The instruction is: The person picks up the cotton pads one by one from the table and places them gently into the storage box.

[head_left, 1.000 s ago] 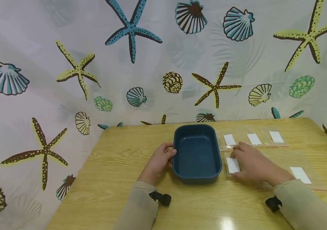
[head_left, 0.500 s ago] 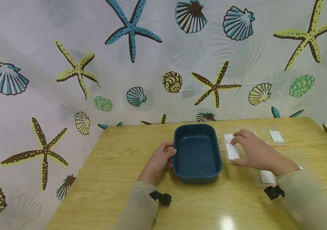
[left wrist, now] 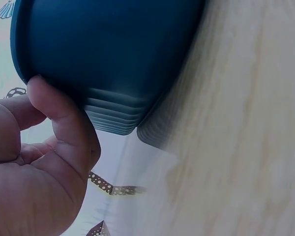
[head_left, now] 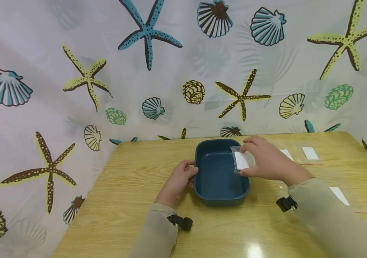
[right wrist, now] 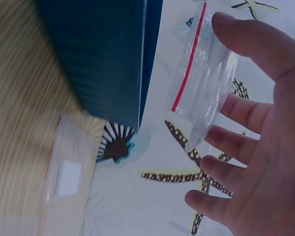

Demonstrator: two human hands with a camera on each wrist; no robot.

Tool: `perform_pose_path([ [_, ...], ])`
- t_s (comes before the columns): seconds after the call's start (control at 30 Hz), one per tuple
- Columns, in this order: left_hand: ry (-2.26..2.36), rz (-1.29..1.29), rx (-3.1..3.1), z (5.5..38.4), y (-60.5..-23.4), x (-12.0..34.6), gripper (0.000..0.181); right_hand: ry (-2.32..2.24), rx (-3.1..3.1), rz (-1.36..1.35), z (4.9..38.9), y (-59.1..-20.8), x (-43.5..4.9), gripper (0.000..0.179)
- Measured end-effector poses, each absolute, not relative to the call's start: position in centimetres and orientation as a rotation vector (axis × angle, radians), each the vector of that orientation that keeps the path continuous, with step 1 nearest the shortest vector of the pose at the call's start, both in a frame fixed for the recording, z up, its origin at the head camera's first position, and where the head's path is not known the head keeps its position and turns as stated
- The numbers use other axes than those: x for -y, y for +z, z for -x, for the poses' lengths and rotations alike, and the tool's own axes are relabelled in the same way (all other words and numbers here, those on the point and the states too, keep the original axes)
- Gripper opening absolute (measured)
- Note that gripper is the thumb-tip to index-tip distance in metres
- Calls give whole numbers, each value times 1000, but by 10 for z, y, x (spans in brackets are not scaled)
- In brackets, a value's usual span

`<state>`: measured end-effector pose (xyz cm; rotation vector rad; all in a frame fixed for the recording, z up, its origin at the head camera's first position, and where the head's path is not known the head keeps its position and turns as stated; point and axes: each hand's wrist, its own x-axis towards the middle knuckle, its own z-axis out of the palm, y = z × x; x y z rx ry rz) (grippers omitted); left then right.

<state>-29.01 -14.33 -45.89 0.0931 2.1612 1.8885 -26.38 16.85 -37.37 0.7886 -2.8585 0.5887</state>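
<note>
My right hand (head_left: 264, 159) pinches a small bag (head_left: 242, 160) above the right rim of the blue tub (head_left: 213, 179). Tub stands on the desk (head_left: 138, 172), leftward of that hand, long axis running away from me; my left hand (head_left: 177, 179) grips its left side.

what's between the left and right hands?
Head view: from the left hand across to the right hand, the open, dark blue, rectangular container, then the small clear plastic bag with a white insert, pinched by the right hand.
</note>
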Motion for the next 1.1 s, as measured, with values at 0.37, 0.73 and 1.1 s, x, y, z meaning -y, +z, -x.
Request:
perform_pose_path([
  [0.37,1903,-92,-2163,288,-458,143,38,532,2852,-853,282,-383,-126,63],
  [0.73,1888,-99,-2177,289,-459,143,37,446,2877,-851,288,-398,-111,64],
  [1.1,1883,-84,-2171,291,-459,144,40,432,2966,-785,288,-398,-108,70],
])
